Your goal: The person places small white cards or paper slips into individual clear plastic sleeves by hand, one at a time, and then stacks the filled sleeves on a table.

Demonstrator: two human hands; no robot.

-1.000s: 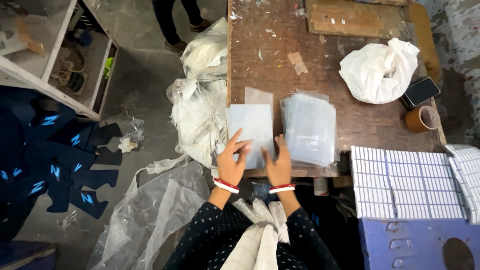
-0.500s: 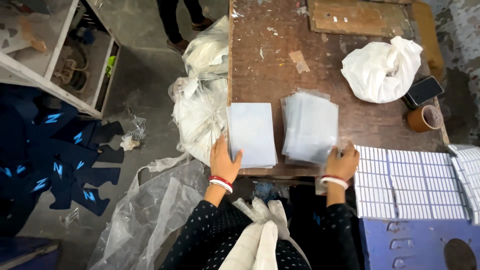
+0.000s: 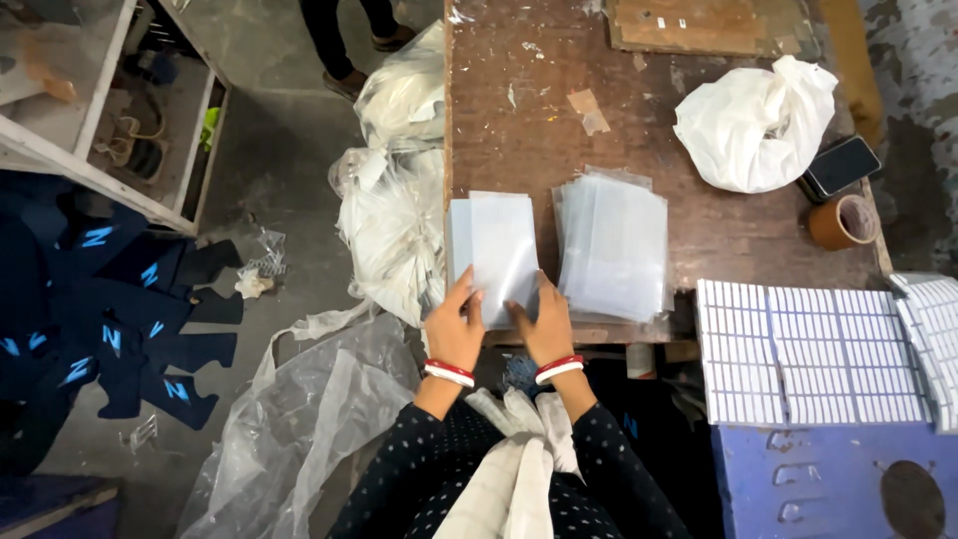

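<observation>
Beyond your stack of pale plastic sheets (image 3: 496, 255) the brown wooden table (image 3: 539, 120) lies bare; a second clear-sleeve pile (image 3: 614, 245) blocks your right

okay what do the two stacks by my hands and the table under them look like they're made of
Stack under both hands: thin pale sheets, probably paper or card, matte and opaque. Second stack to its right: likely clear plastic sleeves or film, since it looks glossy, see-through and wavy at the edges. Table: seemingly wood, brown, worn and scuffed, with paper scraps stuck on.
</observation>
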